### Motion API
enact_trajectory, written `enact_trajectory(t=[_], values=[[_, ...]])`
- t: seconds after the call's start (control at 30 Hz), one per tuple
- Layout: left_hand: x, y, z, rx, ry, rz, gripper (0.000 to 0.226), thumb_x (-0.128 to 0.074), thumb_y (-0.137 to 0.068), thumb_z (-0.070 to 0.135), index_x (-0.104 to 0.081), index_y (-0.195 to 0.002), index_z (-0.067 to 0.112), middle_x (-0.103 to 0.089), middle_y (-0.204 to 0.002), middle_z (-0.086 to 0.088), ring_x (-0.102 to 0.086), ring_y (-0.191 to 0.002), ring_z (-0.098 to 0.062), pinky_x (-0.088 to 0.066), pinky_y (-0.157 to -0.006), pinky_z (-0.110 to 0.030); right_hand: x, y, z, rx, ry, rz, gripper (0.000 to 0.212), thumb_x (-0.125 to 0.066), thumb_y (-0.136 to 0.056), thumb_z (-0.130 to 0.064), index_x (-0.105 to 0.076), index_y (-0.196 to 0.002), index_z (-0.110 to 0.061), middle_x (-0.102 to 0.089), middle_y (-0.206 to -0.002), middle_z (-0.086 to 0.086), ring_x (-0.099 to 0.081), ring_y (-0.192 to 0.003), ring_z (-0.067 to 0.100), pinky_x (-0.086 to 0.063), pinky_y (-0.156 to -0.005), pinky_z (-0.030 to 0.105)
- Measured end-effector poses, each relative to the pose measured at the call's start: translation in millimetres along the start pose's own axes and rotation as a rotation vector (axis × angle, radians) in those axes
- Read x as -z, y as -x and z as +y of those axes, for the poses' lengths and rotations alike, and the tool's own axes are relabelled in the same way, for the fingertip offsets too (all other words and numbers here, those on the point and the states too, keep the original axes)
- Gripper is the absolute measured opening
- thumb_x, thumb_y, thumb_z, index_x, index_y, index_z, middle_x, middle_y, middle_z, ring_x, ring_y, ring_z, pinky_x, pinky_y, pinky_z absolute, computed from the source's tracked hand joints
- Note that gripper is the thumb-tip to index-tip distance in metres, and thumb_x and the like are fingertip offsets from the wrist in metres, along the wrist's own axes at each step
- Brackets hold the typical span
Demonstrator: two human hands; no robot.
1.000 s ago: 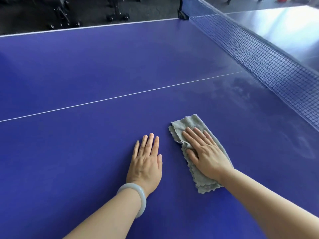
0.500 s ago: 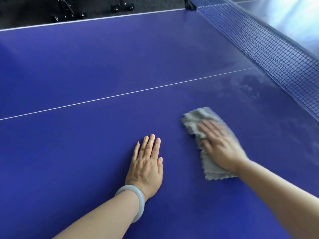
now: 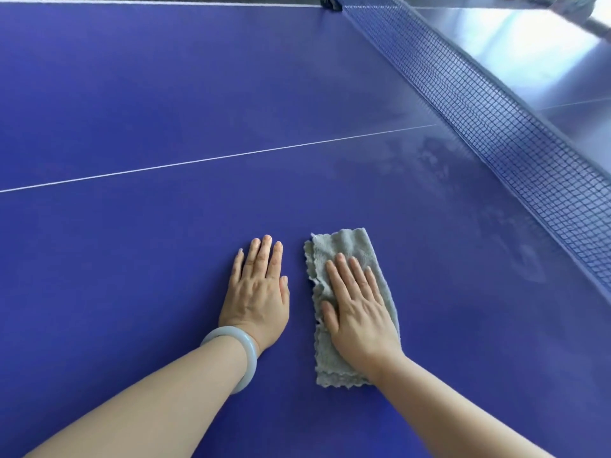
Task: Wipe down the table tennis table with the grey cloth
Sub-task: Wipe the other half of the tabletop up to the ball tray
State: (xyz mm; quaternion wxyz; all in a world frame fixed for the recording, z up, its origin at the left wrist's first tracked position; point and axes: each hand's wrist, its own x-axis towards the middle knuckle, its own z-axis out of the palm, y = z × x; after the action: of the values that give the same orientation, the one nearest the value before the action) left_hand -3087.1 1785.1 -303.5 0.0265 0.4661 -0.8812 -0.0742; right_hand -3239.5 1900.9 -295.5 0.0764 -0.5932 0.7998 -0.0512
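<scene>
The right hand (image 3: pixel 358 312) is pressing flat, fingers straight, on the grey cloth (image 3: pixel 344 249). The left hand (image 3: pixel 256 292) is resting flat and empty on the blue surface (image 3: pixel 132 276) just beside it

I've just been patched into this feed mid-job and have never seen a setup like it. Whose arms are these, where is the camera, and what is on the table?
There is no machine here. These are a person's two bare arms, filmed by one wide-angle camera worn on their head, looking forward and down.

The surface is a blue table tennis table. A thin white line runs across it, and a dark mesh net stands on the right.

The left hand, with a pale round bangle at the wrist, lies flat on the bare table and holds nothing. The right hand presses flat, fingers straight, on a folded grey terry cloth, which it does not grip. Faint cloudy smears show near the net.
</scene>
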Motion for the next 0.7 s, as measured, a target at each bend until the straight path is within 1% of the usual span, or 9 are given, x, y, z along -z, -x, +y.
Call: enact_trajectory(t=[0.1, 0.23, 0.3, 0.33, 0.4, 0.5, 0.6, 0.67, 0.7], values=[[2, 1, 2, 0.0, 0.003, -0.012, 0.062, -0.016, -0.102, 0.035, -0.005, -0.159, 0.014, 0.0, -0.167, -0.006, 0.001, -0.153, -0.022, -0.001, -0.124, -0.043, 3, -4, -1, -0.016, -0.016, -0.005, 0.065, -0.026, -0.102, -0.045, -0.001, -0.159, -0.029, 0.014, -0.163, -0.012, 0.024, -0.148, 0.006, 0.014, -0.122, 0.031], [12, -1, 10, -0.006, -0.019, -0.048, 0.06, -0.026, -0.102, 0.029, -0.013, -0.157, 0.01, -0.022, -0.161, -0.009, -0.021, -0.147, -0.026, -0.01, -0.123, -0.039, 5, -18, 0, -0.048, -0.046, -0.013, 0.064, -0.024, -0.101, -0.047, 0.0, -0.159, -0.034, 0.013, -0.163, -0.016, 0.024, -0.148, 0.003, 0.014, -0.122, 0.031], [15, -11, 21, -0.046, -0.022, -0.051, 0.062, -0.032, -0.098, 0.023, -0.016, -0.156, 0.01, -0.029, -0.154, -0.01, -0.028, -0.14, -0.026, -0.015, -0.12, -0.036, 6, -38, 4, -0.144, -0.094, 0.008, 0.062, -0.024, -0.102, -0.045, 0.0, -0.159, -0.034, 0.012, -0.164, -0.015, 0.022, -0.148, 0.003, 0.014, -0.122, 0.032], [15, -19, 28, -0.069, -0.008, -0.046, 0.063, -0.033, -0.096, 0.02, -0.016, -0.156, 0.011, -0.027, -0.154, -0.01, -0.026, -0.14, -0.026, -0.014, -0.12, -0.036, 7, -51, 6, -0.21, -0.123, 0.02, 0.062, -0.023, -0.103, -0.045, 0.0, -0.159, -0.033, 0.012, -0.165, -0.014, 0.021, -0.149, 0.004, 0.014, -0.122, 0.033], [11, -37, 40, -0.11, 0.012, -0.061, 0.066, -0.032, -0.096, 0.016, -0.008, -0.157, 0.012, -0.012, -0.162, -0.011, -0.011, -0.149, -0.027, -0.003, -0.122, -0.037, 7, -72, 11, -0.316, -0.15, 0.029, 0.062, -0.021, -0.102, -0.045, 0.001, -0.159, -0.03, 0.012, -0.165, -0.011, 0.019, -0.15, 0.007, 0.015, -0.122, 0.034], [4, -69, 54, -0.065, 0.019, -0.035, 0.063, -0.026, -0.103, 0.021, 0.003, -0.158, 0.014, 0.008, -0.166, -0.007, 0.007, -0.153, -0.025, 0.006, -0.124, -0.039, 5, -93, 20, -0.352, -0.154, 0.036, 0.064, -0.02, -0.101, -0.045, 0.004, -0.159, -0.028, 0.014, -0.165, -0.008, 0.02, -0.15, 0.01, 0.017, -0.121, 0.036], [-2, -97, 65, 0.007, 0.028, -0.03, 0.059, -0.019, -0.106, 0.033, 0.005, -0.158, 0.018, 0.013, -0.166, -0.003, 0.012, -0.152, -0.022, 0.006, -0.123, -0.042, 7, -114, 38, -0.244, -0.167, 0.028, 0.066, -0.023, -0.1, -0.046, -0.002, -0.159, -0.026, 0.01, -0.166, -0.007, 0.018, -0.151, 0.012, 0.019, -0.121, 0.034], [-6, -106, 67, 0.033, 0.01, -0.009, 0.06, -0.017, -0.105, 0.037, 0.005, -0.158, 0.022, 0.012, -0.166, -0.001, 0.012, -0.152, -0.019, 0.006, -0.123, -0.043, 14, -133, 53, -0.139, -0.179, 0.054, 0.064, -0.029, -0.099, -0.044, -0.016, -0.159, -0.024, -0.004, -0.167, -0.005, 0.007, -0.153, 0.015, 0.011, -0.123, 0.035], [-9, -108, 67, 0.044, 0.001, 0.006, 0.06, -0.015, -0.104, 0.038, 0.004, -0.158, 0.023, 0.01, -0.166, 0.0, 0.011, -0.153, -0.018, 0.006, -0.123, -0.042, 18, -144, 62, -0.089, -0.178, 0.099, 0.061, -0.034, -0.098, -0.043, -0.025, -0.155, -0.023, -0.016, -0.164, -0.003, -0.004, -0.153, 0.018, 0.004, -0.125, 0.036]])
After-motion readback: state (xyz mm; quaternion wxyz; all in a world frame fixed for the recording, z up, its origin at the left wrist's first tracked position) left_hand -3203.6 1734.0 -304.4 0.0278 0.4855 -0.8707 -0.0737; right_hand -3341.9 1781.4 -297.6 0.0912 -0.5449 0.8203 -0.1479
